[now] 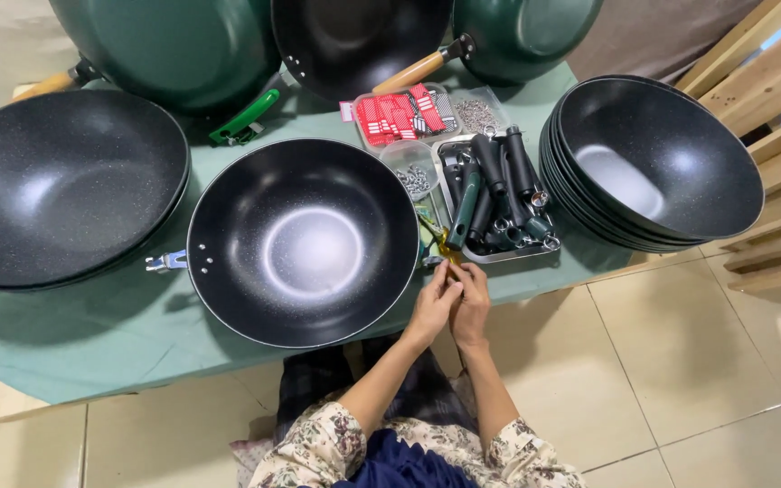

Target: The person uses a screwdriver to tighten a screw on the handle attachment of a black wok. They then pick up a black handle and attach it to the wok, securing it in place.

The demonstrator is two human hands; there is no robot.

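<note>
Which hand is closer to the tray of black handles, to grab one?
Probably the right hand. It sits just below the metal tray of black handles, while the left hand lies nearer the black wok. Both hands touch, fingers together.

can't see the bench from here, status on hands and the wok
Left hand and right hand together at table edge, pinching something small, unclear what. Black wok just left, untouched. Tray of handles just beyond.

Two bare hands: left hand (432,305), right hand (471,303). One single black non-stick wok (305,242); two black wok stacks (61,185) (657,163). Perhaps three green woks (169,45). Three small clear containers (413,172). One steel tray (499,253).
</note>
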